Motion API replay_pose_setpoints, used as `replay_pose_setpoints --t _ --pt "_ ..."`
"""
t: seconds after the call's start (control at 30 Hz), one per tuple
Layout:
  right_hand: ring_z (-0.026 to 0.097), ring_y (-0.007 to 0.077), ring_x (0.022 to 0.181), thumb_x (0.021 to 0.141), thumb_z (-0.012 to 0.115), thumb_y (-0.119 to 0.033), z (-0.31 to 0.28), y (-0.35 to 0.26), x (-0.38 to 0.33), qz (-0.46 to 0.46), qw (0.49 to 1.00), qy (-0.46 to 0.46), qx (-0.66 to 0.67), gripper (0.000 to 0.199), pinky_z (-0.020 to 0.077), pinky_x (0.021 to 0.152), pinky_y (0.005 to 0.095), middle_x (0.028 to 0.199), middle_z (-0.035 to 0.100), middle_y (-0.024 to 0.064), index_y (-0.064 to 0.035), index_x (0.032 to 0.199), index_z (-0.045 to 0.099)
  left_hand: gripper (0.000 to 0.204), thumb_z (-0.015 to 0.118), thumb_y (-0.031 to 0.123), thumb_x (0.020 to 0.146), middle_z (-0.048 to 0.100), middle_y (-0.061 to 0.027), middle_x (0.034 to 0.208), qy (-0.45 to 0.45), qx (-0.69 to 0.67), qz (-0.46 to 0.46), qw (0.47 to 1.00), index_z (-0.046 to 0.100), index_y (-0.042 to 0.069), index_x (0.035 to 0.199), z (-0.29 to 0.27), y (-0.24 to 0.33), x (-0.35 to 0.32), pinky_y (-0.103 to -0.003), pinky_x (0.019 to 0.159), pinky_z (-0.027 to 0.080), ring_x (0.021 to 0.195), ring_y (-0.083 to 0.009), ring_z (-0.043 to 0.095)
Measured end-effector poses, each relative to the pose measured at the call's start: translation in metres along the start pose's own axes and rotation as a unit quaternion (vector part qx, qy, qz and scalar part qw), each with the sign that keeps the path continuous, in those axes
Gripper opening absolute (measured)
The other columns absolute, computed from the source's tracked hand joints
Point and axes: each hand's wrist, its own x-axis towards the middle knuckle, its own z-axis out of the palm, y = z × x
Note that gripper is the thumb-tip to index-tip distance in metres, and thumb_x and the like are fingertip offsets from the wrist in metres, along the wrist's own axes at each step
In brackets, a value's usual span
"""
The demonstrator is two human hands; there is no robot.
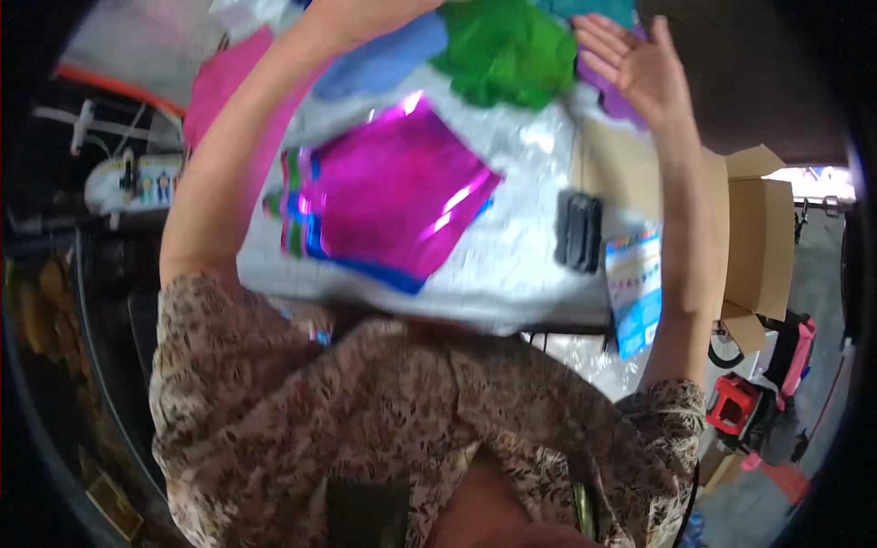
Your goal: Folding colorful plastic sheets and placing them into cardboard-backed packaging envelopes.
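Observation:
Both my arms reach toward the far side of the table. My right hand point(637, 68) is open, palm showing and fingers spread, beside a purple soft piece point(610, 99) and a crumpled green heap point(512, 57). My left hand point(379, 13) is partly cut off by the top edge above a blue soft piece point(388, 59); its fingers do not show well enough to read. Nearer me, a shiny magenta foil sheet point(397, 187) with angular edges lies flat. Blue and green foil shows from under it at its left and lower edges.
A pink sheet point(227, 87) lies at the far left of the silvery-white tabletop point(525, 265). Toward the right are a black oblong object point(578, 231) and a blue-and-white printed packet point(634, 292). Open cardboard boxes point(761, 247) stand beyond my right arm, above a red item point(731, 404).

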Motion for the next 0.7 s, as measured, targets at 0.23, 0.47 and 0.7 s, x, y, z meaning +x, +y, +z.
replay_pose_setpoints --t 0.23,0.47,0.7 --pt "0.064 0.0326 0.114 0.098 0.043 -0.065 -0.084 0.047 -0.052 0.025 0.959 -0.270 -0.086 0.081 0.0539 0.096 0.0378 0.127 0.063 0.0212 0.0060 0.136 0.050 0.021 0.066 -0.001 0.081 0.071 -0.0128 0.102 -0.148 0.186 0.141 0.961 0.069 0.003 0.102 -0.003 -0.010 -0.123 -0.038 0.085 0.057 0.103 -0.0259 0.068" --pt "0.067 0.0189 0.085 0.099 0.058 -0.050 -0.079 0.120 -0.050 0.130 0.958 -0.073 -0.244 0.057 0.0551 0.072 0.0330 0.107 0.069 0.0097 -0.0004 0.126 0.060 0.020 0.063 -0.004 0.081 0.069 -0.0115 0.116 -0.203 0.210 0.130 0.947 0.064 0.007 0.098 0.014 -0.027 -0.224 -0.037 0.091 0.058 0.115 -0.0257 0.066" --pt "0.064 0.0146 0.075 0.089 0.073 -0.009 -0.095 0.145 -0.040 0.023 0.946 -0.005 -0.322 0.028 0.0550 0.063 0.0291 0.099 0.069 0.0073 0.0008 0.114 0.065 0.018 0.069 0.002 0.085 0.069 -0.0110 0.117 -0.144 0.275 0.071 0.948 0.068 0.004 0.103 0.006 -0.025 -0.256 -0.036 0.095 0.056 0.115 -0.0282 0.066"
